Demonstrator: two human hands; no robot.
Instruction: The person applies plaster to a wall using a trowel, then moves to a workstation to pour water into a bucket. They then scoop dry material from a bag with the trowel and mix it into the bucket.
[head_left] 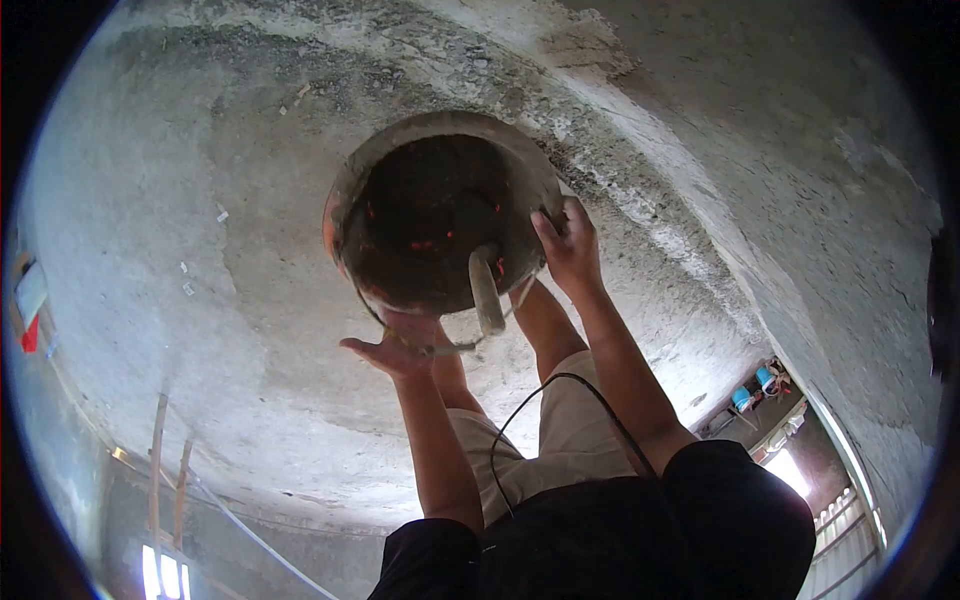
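Far left, beside a wall: white item with red piece just below; further details too small to tell. Next, two slender wooden posts, near a bright window. Small pale scraps, scattered on a grey, stained concrete floor. Pale line, running slantwise along the lower edge.

Left hand: at the near underside of the bucket, thumb spread outward, fingers largely hidden; cannot tell whether closed around anything.

Bucket: round, grey-crusted, orange patches showing on the outer left side; between both hands, in front of the bare legs, mouth facing the camera. Interior dark, with orange-red flecks; depth of contents, cannot tell. Wire bail, hanging down over the near side. Pale tool handle, projecting over the near rim, far end inside the bucket.

Black cable, looped across light shorts. Right hand: gripping the bucket's right rim, thumb on the inner side, fingers outside.

Lower right: two blue containers; pale corrugated sheet. Far right: rough grey wall.
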